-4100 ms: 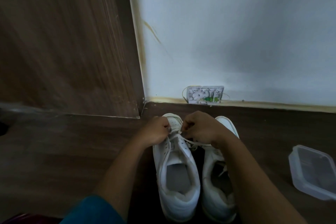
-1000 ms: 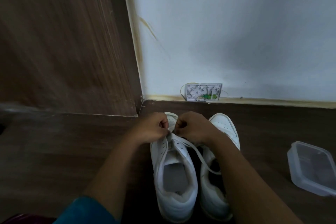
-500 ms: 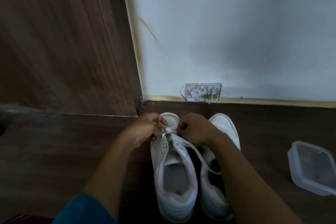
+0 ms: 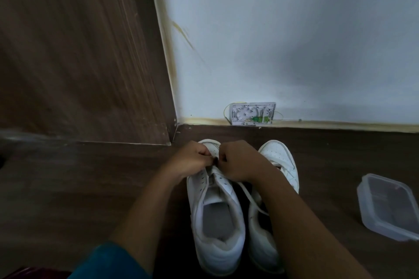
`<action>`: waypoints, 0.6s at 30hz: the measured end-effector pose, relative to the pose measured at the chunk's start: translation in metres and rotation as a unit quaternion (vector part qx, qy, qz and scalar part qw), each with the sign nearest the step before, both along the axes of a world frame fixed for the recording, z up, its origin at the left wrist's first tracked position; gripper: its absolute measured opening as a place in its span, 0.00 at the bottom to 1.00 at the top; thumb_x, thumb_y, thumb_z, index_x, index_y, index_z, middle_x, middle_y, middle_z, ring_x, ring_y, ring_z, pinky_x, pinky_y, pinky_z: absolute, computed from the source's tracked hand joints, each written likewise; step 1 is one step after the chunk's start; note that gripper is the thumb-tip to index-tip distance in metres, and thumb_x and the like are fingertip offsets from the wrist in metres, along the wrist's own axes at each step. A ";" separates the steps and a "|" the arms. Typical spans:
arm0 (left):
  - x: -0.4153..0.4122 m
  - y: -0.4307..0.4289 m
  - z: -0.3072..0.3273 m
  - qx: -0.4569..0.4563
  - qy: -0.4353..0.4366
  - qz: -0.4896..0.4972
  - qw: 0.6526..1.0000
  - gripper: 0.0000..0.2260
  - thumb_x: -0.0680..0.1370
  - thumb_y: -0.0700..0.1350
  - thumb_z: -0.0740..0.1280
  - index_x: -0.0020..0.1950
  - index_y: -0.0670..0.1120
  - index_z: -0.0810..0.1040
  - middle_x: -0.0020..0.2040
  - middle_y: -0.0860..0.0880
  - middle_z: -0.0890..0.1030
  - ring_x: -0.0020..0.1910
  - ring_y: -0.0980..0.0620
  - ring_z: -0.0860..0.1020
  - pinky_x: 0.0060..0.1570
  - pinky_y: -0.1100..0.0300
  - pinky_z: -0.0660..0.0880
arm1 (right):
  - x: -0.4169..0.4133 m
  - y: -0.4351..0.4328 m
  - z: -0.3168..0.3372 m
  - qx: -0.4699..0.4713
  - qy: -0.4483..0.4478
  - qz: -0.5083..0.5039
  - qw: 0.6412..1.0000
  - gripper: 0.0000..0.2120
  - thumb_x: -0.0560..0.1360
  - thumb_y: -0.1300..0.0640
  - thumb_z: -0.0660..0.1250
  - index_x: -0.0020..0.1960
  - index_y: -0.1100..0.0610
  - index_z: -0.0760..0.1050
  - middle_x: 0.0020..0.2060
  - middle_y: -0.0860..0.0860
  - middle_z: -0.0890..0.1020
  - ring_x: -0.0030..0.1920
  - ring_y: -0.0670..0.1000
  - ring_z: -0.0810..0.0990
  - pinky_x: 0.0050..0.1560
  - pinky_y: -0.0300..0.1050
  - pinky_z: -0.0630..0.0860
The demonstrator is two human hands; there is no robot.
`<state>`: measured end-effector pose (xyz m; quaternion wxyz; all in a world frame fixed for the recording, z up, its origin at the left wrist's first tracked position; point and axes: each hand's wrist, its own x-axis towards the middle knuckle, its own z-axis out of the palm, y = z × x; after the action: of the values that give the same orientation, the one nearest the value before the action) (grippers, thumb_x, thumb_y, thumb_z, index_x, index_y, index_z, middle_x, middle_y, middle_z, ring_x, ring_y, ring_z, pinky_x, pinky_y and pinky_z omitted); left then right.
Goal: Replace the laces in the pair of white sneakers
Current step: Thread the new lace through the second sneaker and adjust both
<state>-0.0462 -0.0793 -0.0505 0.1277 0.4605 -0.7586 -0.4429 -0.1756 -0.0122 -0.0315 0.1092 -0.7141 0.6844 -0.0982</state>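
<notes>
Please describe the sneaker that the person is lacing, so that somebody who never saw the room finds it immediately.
Below the white wall, two white sneakers stand side by side on the wooden floor, toes toward the wall. It is the left sneaker, nearer the wooden panel. Unlike the right sneaker, it has the left hand and the right hand pinching the lace at its front.

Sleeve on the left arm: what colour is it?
Teal blue. The sleeve shows best at the bottom of the head view.
</notes>
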 end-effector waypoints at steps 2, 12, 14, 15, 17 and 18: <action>0.001 0.000 -0.002 0.010 0.003 0.003 1.000 0.03 0.74 0.36 0.68 0.40 0.42 0.78 0.34 0.47 0.75 0.33 0.53 0.71 0.34 0.61 0.66 | -0.001 -0.001 -0.002 -0.006 -0.009 0.004 1.000 0.12 0.76 0.55 0.62 0.35 0.56 0.70 0.47 0.59 0.81 0.50 0.59 0.79 0.40 0.39 0.61; 0.007 -0.002 0.005 -0.136 -0.042 -0.071 0.987 0.04 0.68 0.35 0.71 0.37 0.42 0.85 0.31 0.53 0.81 0.27 0.62 0.74 0.30 0.70 0.69 | -0.009 -0.003 -0.001 0.010 -0.092 -0.043 0.995 0.06 0.71 0.59 0.67 0.44 0.58 0.83 0.44 0.54 0.84 0.47 0.51 0.81 0.43 0.36 0.70; 0.004 0.000 0.004 -0.171 -0.073 -0.086 0.979 0.04 0.69 0.37 0.71 0.41 0.41 0.86 0.36 0.50 0.84 0.33 0.60 0.76 0.33 0.72 0.67 | -0.008 -0.004 -0.003 -0.002 -0.090 -0.053 0.995 0.07 0.72 0.58 0.67 0.44 0.58 0.83 0.44 0.54 0.83 0.47 0.52 0.81 0.45 0.38 0.71; 0.003 0.001 0.002 -0.178 -0.079 -0.088 0.977 0.05 0.70 0.37 0.70 0.43 0.41 0.86 0.39 0.48 0.84 0.36 0.58 0.78 0.35 0.72 0.66 | -0.008 -0.004 -0.003 -0.003 -0.089 -0.054 0.995 0.07 0.71 0.57 0.67 0.44 0.58 0.83 0.44 0.54 0.84 0.47 0.52 0.81 0.45 0.38 0.71; 0.002 0.002 -0.002 -0.201 -0.075 -0.090 0.973 0.07 0.70 0.35 0.69 0.43 0.41 0.85 0.40 0.47 0.84 0.40 0.55 0.79 0.35 0.75 0.64 | -0.009 -0.004 -0.002 0.003 -0.096 -0.054 0.994 0.07 0.71 0.57 0.68 0.44 0.58 0.84 0.43 0.55 0.84 0.46 0.51 0.81 0.44 0.38 0.71; 0.002 0.003 -0.003 -0.217 -0.067 -0.090 0.970 0.07 0.69 0.35 0.69 0.42 0.41 0.85 0.38 0.47 0.84 0.38 0.55 0.78 0.34 0.77 0.62 | -0.010 -0.004 -0.001 0.010 -0.105 -0.056 0.993 0.07 0.71 0.57 0.69 0.44 0.59 0.84 0.43 0.55 0.84 0.45 0.51 0.81 0.42 0.37 0.71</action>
<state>-0.0445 -0.0762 -0.0537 0.1329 0.3798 -0.8819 -0.2455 -0.1860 -0.0158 -0.0327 0.1818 -0.6593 0.7092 -0.1714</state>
